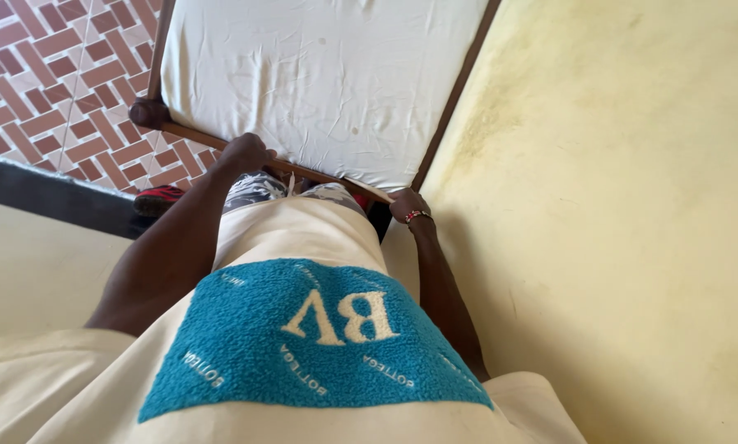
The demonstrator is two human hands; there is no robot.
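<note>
A white sheet (pixel 320 74) covers a mattress inside a dark wooden bed frame (pixel 192 134). My left hand (pixel 244 154) is closed over the near rail of the frame, close to the rounded corner post (pixel 148 113). My right hand (pixel 408 205), with a beaded bracelet at the wrist, grips the same rail at its other end, next to the wall. My cream shirt (pixel 303 234) with a blue patch fills the lower middle of the view and hides my legs.
A yellow wall (pixel 624 205) runs along the right side of the bed. The floor at the upper left has red and white patterned tiles (pixel 48 74). A red shoe (pixel 159 199) shows by my left leg. A dark strip (pixel 40 193) crosses the left.
</note>
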